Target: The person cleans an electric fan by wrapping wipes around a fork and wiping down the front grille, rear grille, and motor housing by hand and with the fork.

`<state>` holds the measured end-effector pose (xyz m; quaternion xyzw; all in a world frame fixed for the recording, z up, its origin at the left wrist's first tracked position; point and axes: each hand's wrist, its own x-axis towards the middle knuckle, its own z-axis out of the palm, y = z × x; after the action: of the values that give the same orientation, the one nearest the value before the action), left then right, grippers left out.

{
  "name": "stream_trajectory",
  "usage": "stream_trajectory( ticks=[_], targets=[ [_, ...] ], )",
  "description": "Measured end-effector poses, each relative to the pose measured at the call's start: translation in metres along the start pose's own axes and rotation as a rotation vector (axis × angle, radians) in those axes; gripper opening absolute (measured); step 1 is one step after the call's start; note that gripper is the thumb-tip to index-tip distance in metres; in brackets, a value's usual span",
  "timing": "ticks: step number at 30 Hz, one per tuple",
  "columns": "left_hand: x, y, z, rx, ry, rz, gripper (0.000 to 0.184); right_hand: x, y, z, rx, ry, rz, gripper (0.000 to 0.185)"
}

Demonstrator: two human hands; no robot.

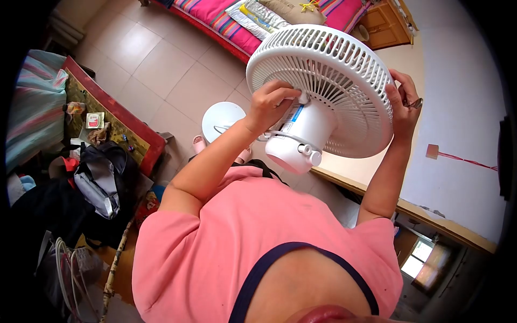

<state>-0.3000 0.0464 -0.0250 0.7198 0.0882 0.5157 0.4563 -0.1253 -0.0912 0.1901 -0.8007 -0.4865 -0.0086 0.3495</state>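
A white electric fan [328,121] stands in front of me, with the back of its round grille and its motor housing turned toward me. Its round white base [222,119] rests on the floor. My left hand [272,105] is closed in a pinch at a small white knob [303,98], where the motor housing meets the grille. What lies under the fingertips is partly hidden. On the other side, my right hand [404,105], with a ring on one finger, grips the outer rim of the grille; some of its fingers are hidden behind the rim.
At the back is a bed [215,24] with a pink striped cover and folded cloths. A bench [116,102] on the left carries a dark backpack [110,175], packets and clothes. A pale wall [458,107] and wooden ledge [420,210] run along the right.
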Motion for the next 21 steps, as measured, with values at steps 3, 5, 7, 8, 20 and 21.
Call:
stream_trajectory(
  ticks=[3,5,7,8,20,21],
  targets=[
    [0.0,-0.005,-0.005,0.042,0.223,-0.047,0.029,-0.001,0.002,-0.001,-0.03,0.004,-0.038,0.034],
    [0.005,-0.013,-0.009,0.076,0.379,-0.12,0.029,-0.002,-0.007,0.004,-0.027,0.033,-0.03,0.033],
    [0.003,-0.009,-0.003,0.036,0.339,-0.14,0.027,-0.003,-0.006,0.003,-0.046,0.035,-0.025,0.033],
    [-0.002,-0.005,0.004,0.031,0.254,-0.108,0.026,-0.002,-0.006,0.003,-0.065,0.037,-0.025,0.033],
    [-0.002,-0.008,-0.009,-0.046,0.326,-0.279,0.02,-0.003,-0.005,0.003,-0.031,0.045,-0.032,0.031],
    [-0.005,-0.006,-0.004,-0.034,0.239,-0.223,0.02,-0.002,-0.005,0.004,-0.031,0.045,-0.034,0.031]
  ],
)
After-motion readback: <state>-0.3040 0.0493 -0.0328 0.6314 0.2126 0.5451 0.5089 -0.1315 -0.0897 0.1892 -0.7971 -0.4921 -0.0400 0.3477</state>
